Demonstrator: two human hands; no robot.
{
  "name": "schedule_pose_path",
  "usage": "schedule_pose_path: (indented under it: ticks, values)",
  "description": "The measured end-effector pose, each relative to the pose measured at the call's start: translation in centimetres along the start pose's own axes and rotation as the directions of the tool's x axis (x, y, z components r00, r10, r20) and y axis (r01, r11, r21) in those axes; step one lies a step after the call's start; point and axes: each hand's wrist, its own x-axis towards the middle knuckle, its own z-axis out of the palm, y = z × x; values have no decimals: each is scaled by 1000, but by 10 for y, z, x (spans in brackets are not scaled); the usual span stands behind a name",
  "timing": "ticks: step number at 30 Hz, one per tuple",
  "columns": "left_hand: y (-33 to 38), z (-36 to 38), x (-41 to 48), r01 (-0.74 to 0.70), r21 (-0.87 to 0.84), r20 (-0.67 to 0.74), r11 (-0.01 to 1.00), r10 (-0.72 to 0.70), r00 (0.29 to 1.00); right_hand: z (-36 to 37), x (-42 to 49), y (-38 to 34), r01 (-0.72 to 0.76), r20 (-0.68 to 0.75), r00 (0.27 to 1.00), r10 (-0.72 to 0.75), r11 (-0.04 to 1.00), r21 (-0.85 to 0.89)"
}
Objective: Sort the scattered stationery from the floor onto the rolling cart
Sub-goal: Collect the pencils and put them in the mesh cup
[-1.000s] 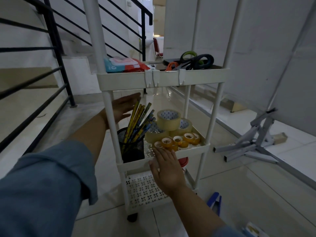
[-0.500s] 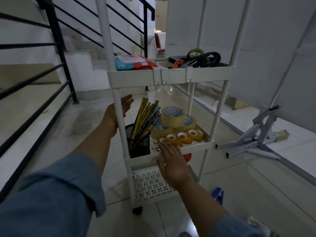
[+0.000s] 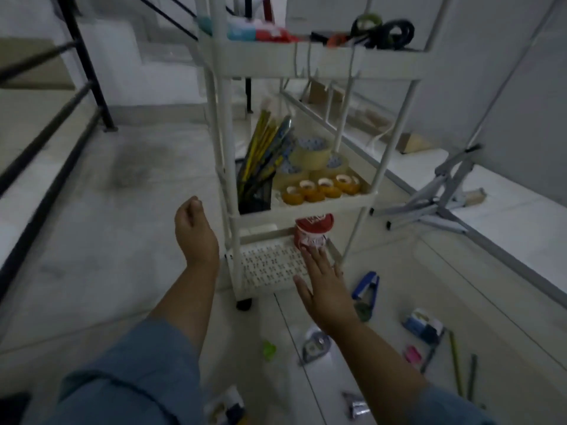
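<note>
The white three-shelf rolling cart (image 3: 322, 207) stands ahead. Its top shelf holds scissors (image 3: 383, 32) and packets, its middle shelf a black pencil cup (image 3: 256, 191) and tape rolls (image 3: 319, 185), its bottom shelf a red-lidded jar (image 3: 313, 231). My left hand (image 3: 194, 231) hangs left of the cart with fingers curled and nothing in it. My right hand (image 3: 325, 289) is flat, fingers spread, over the bottom shelf's front corner. On the floor lie a blue stapler (image 3: 366, 286), a tape dispenser (image 3: 314, 345), a green clip (image 3: 269, 349), a pink item (image 3: 412, 354), pencils (image 3: 457, 372) and small boxes (image 3: 425, 325).
A black stair railing (image 3: 46, 139) runs along the left. A folded metal stand (image 3: 441, 194) lies on the raised ledge at right. White wall panels rise behind the cart. More small packets (image 3: 225, 406) lie at the near floor edge.
The view tilted down, showing the floor items. My right hand dropped from the middle shelf to the bottom shelf's corner. My left hand came away from the cart post and curled.
</note>
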Motion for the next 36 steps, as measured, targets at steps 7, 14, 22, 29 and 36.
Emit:
schedule_pose_path:
  ticks: [7,14,22,29,36]
  values:
    - [-106,-3,-122,17,110,-204,994,6,979,53,-88,56,-96,69,994,81,959,266]
    - [-173,-4,-286,42,292,163,956,-92,982,72,-160,132,-154,-39,984,176,933,326]
    - [-194,35,-389,-190,544,682,817,-299,667,20,-203,238,-533,-100,786,611,750,393]
    - [-211,64,-415,-370,703,694,607,-474,541,-5,-248,283,-895,107,430,896,408,182]
    - [-210,96,-425,-441,797,604,412,-555,572,13,-254,275,-932,182,355,917,332,146]
